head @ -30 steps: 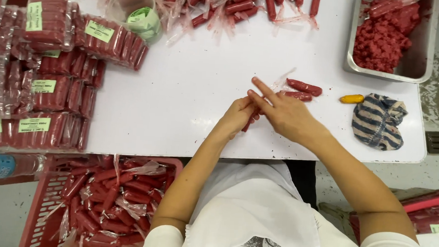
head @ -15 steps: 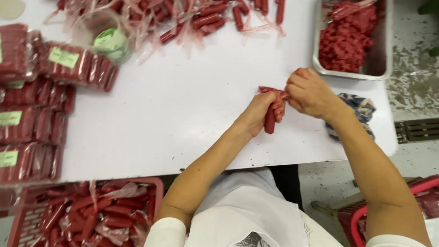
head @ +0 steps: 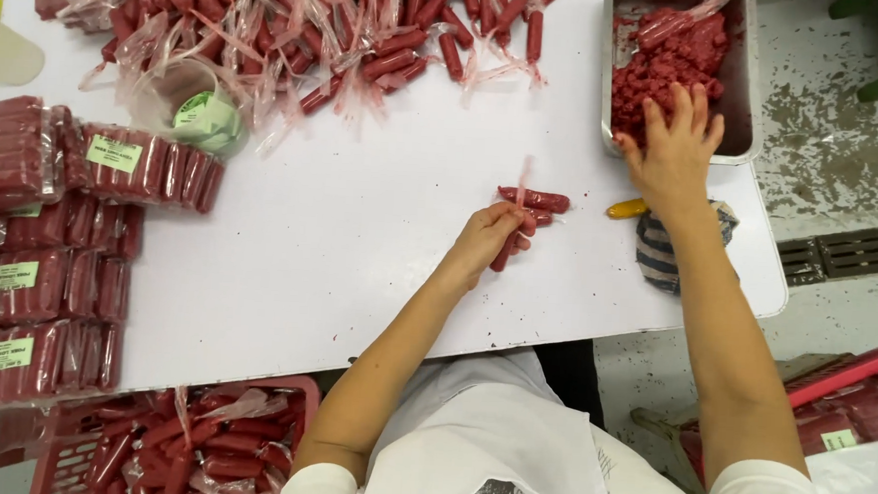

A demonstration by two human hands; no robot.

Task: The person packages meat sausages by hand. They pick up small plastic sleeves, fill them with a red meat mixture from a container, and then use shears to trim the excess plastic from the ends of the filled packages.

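1. My left hand [head: 490,238] is closed around a red sausage [head: 506,251] near the middle of the white table [head: 358,263]; its long axis runs from about 1 o'clock, inside my fingers, down to 7 o'clock, where the free end pokes out below my fist.
2. That sausage is a short, slim, dark red stick, mostly hidden by my fingers; I cannot tell whether it is wrapped.
3. Two more loose sausages [head: 534,199] lie just beyond my knuckles at 12 o'clock, pointing 3-to-9 o'clock, with a wisp of clear film at one end.
4. My right hand [head: 672,149] is spread wide, fingers fanned toward 12 o'clock, resting on red minced meat [head: 669,64] inside the metal tray [head: 744,83].
5. Just under that wrist at 6 o'clock sit a striped cloth [head: 659,251] and a small yellow object [head: 626,208].
6. At 10 o'clock lies a heap of wrapped sausages [head: 311,20]; at 9 o'clock, labelled packs [head: 58,247].
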